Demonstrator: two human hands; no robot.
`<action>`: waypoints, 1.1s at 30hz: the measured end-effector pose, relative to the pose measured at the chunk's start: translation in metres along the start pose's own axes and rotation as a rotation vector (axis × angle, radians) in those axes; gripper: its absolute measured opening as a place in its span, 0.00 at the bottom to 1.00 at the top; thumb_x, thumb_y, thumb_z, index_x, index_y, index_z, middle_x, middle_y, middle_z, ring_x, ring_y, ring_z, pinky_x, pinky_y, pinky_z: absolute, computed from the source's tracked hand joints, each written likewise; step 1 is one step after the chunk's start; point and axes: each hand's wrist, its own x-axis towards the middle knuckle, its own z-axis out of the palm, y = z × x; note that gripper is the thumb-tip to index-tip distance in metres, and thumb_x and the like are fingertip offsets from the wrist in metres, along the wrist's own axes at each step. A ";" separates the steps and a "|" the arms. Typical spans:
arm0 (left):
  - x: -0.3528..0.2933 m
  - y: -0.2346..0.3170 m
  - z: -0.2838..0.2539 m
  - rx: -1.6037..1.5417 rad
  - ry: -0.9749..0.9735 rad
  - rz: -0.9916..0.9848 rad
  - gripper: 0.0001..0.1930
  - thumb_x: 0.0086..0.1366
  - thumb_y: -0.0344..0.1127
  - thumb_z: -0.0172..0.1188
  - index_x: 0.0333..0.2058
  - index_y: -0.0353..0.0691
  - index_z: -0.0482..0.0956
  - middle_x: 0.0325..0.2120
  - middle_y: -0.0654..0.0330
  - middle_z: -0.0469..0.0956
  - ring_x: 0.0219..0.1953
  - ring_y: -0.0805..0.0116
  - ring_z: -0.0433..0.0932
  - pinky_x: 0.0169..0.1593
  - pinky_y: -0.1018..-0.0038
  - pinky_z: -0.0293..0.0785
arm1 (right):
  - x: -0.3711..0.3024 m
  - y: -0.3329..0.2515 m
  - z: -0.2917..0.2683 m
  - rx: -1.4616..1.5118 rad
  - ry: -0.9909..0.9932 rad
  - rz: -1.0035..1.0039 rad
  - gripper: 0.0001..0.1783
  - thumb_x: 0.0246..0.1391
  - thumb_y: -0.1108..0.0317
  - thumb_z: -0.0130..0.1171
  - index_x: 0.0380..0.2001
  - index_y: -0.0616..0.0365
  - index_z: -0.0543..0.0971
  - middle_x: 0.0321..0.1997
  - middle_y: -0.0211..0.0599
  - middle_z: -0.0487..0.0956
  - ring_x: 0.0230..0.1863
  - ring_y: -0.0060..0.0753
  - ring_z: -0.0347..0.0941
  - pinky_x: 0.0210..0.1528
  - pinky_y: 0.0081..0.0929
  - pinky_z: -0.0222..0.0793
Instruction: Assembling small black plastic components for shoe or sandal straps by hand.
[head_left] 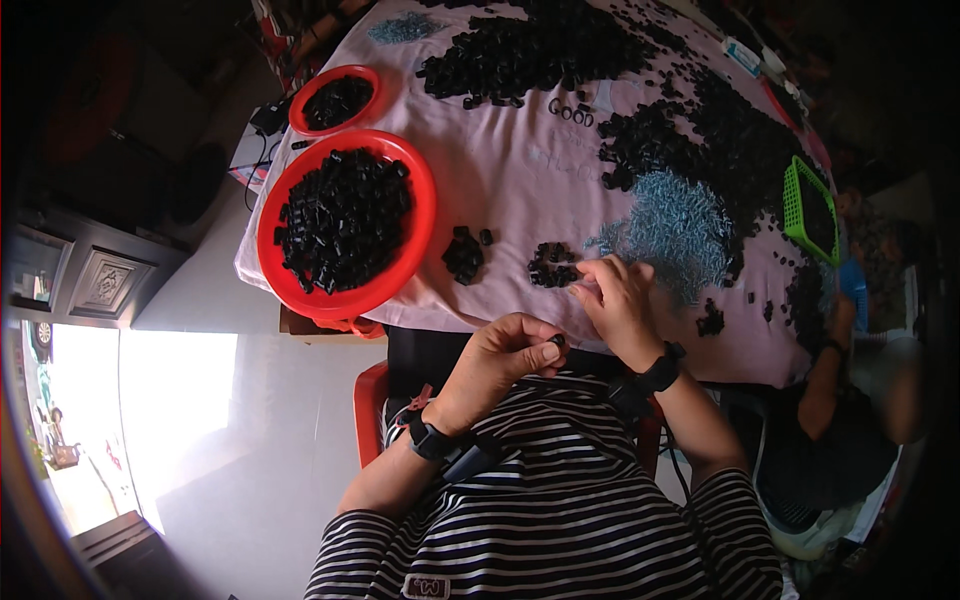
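Note:
My left hand [497, 362] is at the table's near edge, its thumb and fingers pinching a small black plastic piece [557, 341]. To its right and a little farther off, my right hand [622, 308] hovers over the cloth with curled fingers, thumb and forefinger close together. Whatever may be between those fingertips is too small to make out. Just left of them lies a small cluster of black rings or caps [552, 266]. Beyond the right hand spreads a heap of blue-grey screw-like pieces [680, 232]. Another little group of black pieces [464, 256] rests farther left.
A large red basin [423, 250] full of black pieces stands at the left, with a smaller red bowl [374, 100] behind it. Big black heaps [540, 52] cover the back of the pink cloth [500, 150]. At right are a green basket [795, 200] and another person's arm [822, 385].

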 end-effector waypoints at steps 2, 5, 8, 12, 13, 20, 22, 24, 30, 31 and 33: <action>0.000 -0.001 -0.002 0.004 -0.004 0.000 0.10 0.69 0.29 0.65 0.46 0.34 0.79 0.39 0.58 0.84 0.42 0.70 0.83 0.48 0.75 0.81 | -0.003 0.006 0.011 0.024 0.013 -0.012 0.11 0.53 0.67 0.68 0.39 0.51 0.80 0.34 0.29 0.80 0.38 0.35 0.77 0.50 0.39 0.57; -0.001 0.000 -0.004 0.010 -0.013 -0.010 0.10 0.69 0.30 0.65 0.47 0.34 0.79 0.40 0.61 0.83 0.42 0.73 0.82 0.48 0.77 0.79 | -0.001 0.000 0.007 0.004 0.053 -0.091 0.10 0.54 0.71 0.66 0.40 0.52 0.79 0.35 0.31 0.80 0.38 0.39 0.77 0.47 0.38 0.61; -0.001 0.001 -0.005 0.023 -0.016 -0.021 0.09 0.70 0.30 0.64 0.46 0.36 0.80 0.40 0.58 0.84 0.43 0.70 0.83 0.48 0.75 0.80 | -0.004 -0.005 -0.004 0.147 0.099 -0.034 0.12 0.52 0.77 0.65 0.40 0.55 0.79 0.35 0.35 0.81 0.37 0.45 0.76 0.44 0.39 0.66; -0.001 0.005 -0.001 -0.008 -0.020 -0.039 0.11 0.71 0.31 0.63 0.49 0.36 0.79 0.40 0.58 0.84 0.44 0.70 0.83 0.48 0.74 0.79 | -0.009 -0.020 -0.028 0.535 -0.033 0.263 0.14 0.51 0.83 0.63 0.40 0.57 0.81 0.33 0.34 0.81 0.35 0.34 0.77 0.39 0.30 0.71; -0.001 0.005 0.000 -0.012 -0.011 -0.045 0.12 0.71 0.32 0.63 0.51 0.35 0.79 0.41 0.58 0.84 0.44 0.69 0.83 0.49 0.74 0.80 | -0.009 -0.022 -0.032 0.582 -0.032 0.269 0.14 0.51 0.84 0.63 0.41 0.57 0.83 0.34 0.31 0.80 0.36 0.27 0.76 0.38 0.26 0.71; -0.004 0.006 0.000 -0.024 -0.049 -0.016 0.13 0.71 0.31 0.62 0.51 0.34 0.79 0.42 0.57 0.84 0.45 0.68 0.83 0.51 0.73 0.81 | -0.003 -0.056 -0.068 0.471 -0.072 0.045 0.16 0.51 0.85 0.61 0.43 0.59 0.83 0.38 0.32 0.79 0.38 0.26 0.74 0.41 0.24 0.71; -0.003 0.007 0.003 0.001 -0.056 0.024 0.13 0.71 0.32 0.62 0.51 0.34 0.79 0.44 0.59 0.83 0.46 0.72 0.82 0.50 0.75 0.80 | -0.006 -0.059 -0.068 0.540 -0.080 0.126 0.16 0.51 0.85 0.62 0.43 0.58 0.84 0.38 0.32 0.79 0.39 0.29 0.73 0.43 0.26 0.70; -0.004 0.005 0.002 0.006 -0.062 0.038 0.12 0.71 0.31 0.62 0.51 0.34 0.79 0.44 0.60 0.83 0.46 0.73 0.81 0.50 0.76 0.79 | -0.002 -0.061 -0.071 0.457 -0.046 -0.068 0.17 0.51 0.82 0.66 0.44 0.53 0.83 0.36 0.28 0.80 0.38 0.29 0.73 0.51 0.30 0.63; -0.003 -0.001 0.002 0.094 -0.012 0.088 0.12 0.70 0.29 0.64 0.49 0.34 0.79 0.43 0.64 0.82 0.45 0.78 0.78 0.51 0.79 0.76 | -0.006 -0.064 -0.066 0.323 -0.009 -0.105 0.15 0.53 0.78 0.67 0.45 0.52 0.84 0.38 0.27 0.81 0.39 0.29 0.74 0.52 0.33 0.61; -0.004 -0.002 0.002 0.094 -0.002 0.099 0.11 0.69 0.28 0.64 0.49 0.34 0.80 0.43 0.64 0.82 0.45 0.78 0.79 0.52 0.79 0.76 | -0.006 -0.064 -0.065 0.322 -0.009 -0.104 0.15 0.53 0.78 0.67 0.45 0.52 0.84 0.38 0.27 0.81 0.39 0.29 0.74 0.52 0.33 0.61; -0.004 -0.003 0.002 0.113 0.001 0.108 0.11 0.69 0.28 0.65 0.49 0.34 0.80 0.43 0.64 0.82 0.45 0.78 0.78 0.52 0.79 0.76 | -0.005 -0.063 -0.064 0.308 -0.008 -0.151 0.14 0.55 0.77 0.66 0.45 0.53 0.83 0.39 0.27 0.81 0.37 0.30 0.73 0.52 0.34 0.60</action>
